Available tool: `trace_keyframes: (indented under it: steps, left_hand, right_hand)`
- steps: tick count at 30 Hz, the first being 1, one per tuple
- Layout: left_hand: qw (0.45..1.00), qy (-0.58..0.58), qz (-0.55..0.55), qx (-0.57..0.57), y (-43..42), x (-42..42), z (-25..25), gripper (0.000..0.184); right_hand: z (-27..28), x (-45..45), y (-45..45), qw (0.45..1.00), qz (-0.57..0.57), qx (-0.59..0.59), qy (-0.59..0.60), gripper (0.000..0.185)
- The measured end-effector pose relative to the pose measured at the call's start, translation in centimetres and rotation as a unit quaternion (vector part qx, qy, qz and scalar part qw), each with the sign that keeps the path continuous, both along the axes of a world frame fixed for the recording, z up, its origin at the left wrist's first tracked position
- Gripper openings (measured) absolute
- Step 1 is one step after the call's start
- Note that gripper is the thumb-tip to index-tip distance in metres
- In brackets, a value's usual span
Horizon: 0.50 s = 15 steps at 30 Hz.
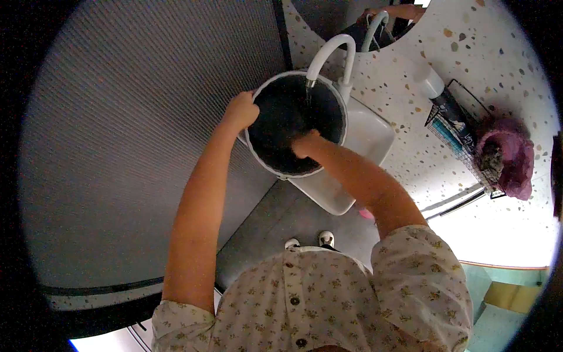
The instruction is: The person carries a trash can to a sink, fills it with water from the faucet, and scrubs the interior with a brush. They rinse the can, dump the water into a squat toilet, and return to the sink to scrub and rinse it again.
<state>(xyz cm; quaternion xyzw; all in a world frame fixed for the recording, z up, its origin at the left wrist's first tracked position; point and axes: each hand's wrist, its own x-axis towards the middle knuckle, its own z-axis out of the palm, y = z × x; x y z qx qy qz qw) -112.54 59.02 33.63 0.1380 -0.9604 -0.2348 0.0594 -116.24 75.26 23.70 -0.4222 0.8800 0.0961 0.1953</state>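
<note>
A round bucket [281, 175] with a pale rim and a dark interior rests on the white sink [372, 132]. Its left rim is gripped by my left hand [241, 110], the fingers wrapped over the edge. My right hand [306, 145] reaches down inside, near the right side of the bucket; its fingers are partly hidden and blurred against the dark inside. Over the bucket arches a white faucet [329, 48], with a thin stream of water falling from its spout.
A wire rack [469, 158] on the speckled wall holds a dark bottle with a white cap [431, 82] and a purple bag [513, 155]. A ribbed grey panel [152, 129] stands close on the left. A round mirror [352, 17] hangs above the faucet.
</note>
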Motion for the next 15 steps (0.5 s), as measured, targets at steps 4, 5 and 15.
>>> trace_keyframes:
  steps: [4, 5, 15]
  left_hand:
    - [0.998, -0.047, -0.025, -0.017, 0.6, 0.1, 0.8, 0.043]
    - [0.998, -0.058, -0.025, -0.027, 0.9, 0.2, 1.2, 0.043]
    - [0.998, 0.003, -0.057, -0.022, -0.2, -1.6, -1.4, 0.043]
  right_hand:
    - [-2.9, -5.5, 0.7, 0.987, -0.107, -0.089, 0.075, 0.027]
    - [-1.8, -6.6, 0.7, 0.988, -0.095, -0.060, 0.109, 0.022]
    - [-2.2, -7.3, -0.3, 0.939, 0.121, -0.168, 0.273, 0.015]
